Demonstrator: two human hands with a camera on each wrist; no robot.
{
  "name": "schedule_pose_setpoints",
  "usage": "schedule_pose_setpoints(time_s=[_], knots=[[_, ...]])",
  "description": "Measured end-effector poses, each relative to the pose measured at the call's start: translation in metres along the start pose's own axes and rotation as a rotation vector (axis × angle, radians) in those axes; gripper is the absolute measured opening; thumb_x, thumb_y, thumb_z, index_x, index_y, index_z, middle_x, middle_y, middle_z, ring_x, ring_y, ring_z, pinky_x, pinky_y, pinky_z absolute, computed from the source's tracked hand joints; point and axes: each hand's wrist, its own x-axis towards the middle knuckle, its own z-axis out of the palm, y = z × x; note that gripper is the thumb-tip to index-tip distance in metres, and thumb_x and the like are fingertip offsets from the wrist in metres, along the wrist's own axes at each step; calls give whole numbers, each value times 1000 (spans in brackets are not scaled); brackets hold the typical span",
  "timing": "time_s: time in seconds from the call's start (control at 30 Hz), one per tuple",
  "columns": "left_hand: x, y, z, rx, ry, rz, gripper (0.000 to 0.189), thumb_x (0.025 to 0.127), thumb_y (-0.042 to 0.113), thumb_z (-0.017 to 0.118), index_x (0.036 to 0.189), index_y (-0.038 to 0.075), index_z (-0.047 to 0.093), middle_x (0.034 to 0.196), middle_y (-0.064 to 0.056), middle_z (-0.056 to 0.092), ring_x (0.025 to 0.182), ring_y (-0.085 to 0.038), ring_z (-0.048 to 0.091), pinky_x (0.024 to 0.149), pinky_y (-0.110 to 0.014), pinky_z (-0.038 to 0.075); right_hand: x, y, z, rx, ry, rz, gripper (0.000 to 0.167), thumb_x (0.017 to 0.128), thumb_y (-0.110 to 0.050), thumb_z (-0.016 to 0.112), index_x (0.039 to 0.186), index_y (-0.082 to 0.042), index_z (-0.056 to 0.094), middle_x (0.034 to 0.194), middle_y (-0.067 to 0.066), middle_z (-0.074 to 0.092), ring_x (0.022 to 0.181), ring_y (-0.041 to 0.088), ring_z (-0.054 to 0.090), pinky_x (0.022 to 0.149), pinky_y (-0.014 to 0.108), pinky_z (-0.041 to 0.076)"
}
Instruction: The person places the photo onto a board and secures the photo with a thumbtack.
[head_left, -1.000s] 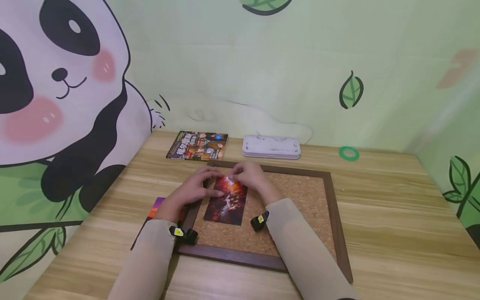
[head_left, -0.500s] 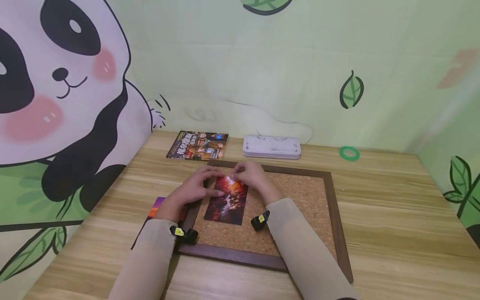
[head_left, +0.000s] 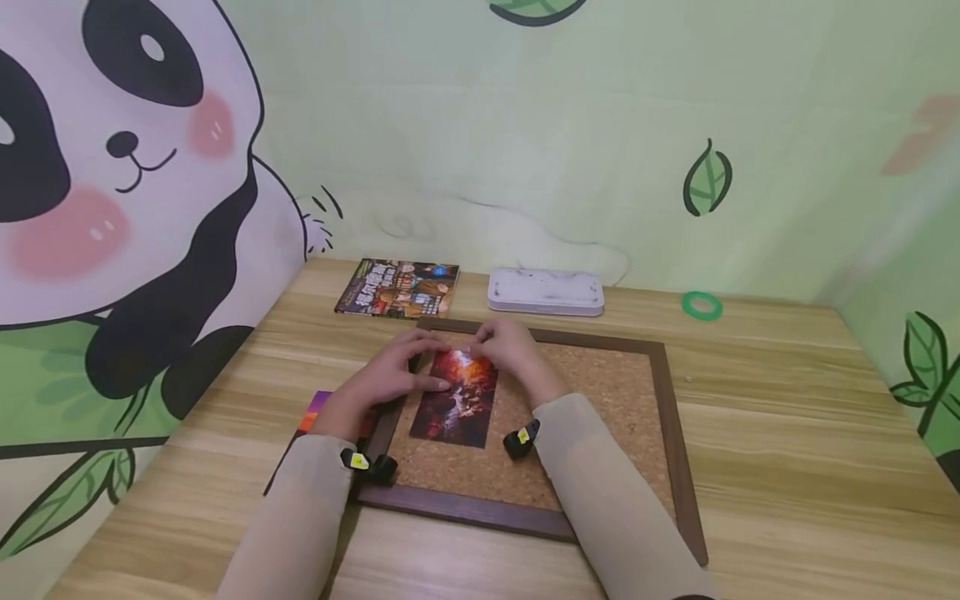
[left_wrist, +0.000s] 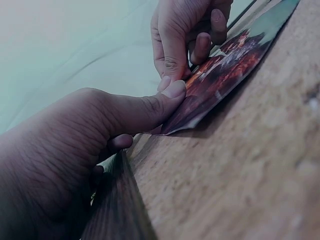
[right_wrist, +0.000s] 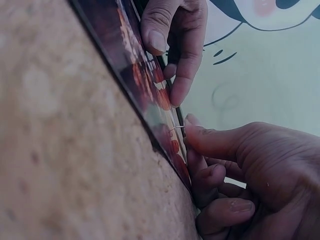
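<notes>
A photo card [head_left: 453, 412] with a fiery red and dark picture lies on the left part of a framed corkboard [head_left: 600, 383]. My left hand [head_left: 393, 368] rests at its upper left, thumb pressing on the picture and index finger stretched along the top edge. At the top edge, my right hand [head_left: 512, 346] pinches a pin between thumb and index finger. In the right wrist view the thin metal shaft of the pin [right_wrist: 178, 126] points at the card; its head is hidden by the fingertips. The left wrist view shows the card's near corner raised off the cork.
A second picture card [head_left: 313, 410], purple and orange, lies left of the board, partly under the left forearm. Behind the board are a comic-style book [head_left: 397, 288], a white tin case [head_left: 545, 292] and a green tape roll [head_left: 702, 306]. A wall with a painted panda stands behind.
The head view has shifted slightly. Both hands and the card keep the same places on the board, the right fingertips staying at the card's top edge.
</notes>
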Motion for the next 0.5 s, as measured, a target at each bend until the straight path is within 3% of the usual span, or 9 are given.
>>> schedule_pose_setpoints(time_s=[0.5], knots=[[2, -4, 1, -12, -1, 5, 60, 79, 44, 85, 130, 18, 67, 139, -2, 52, 133, -27, 43, 110, -55, 35, -3, -2, -2, 61, -25, 45, 14, 90, -20, 77, 91, -6, 74, 81, 4, 64, 64, 13, 53, 58, 25, 45]])
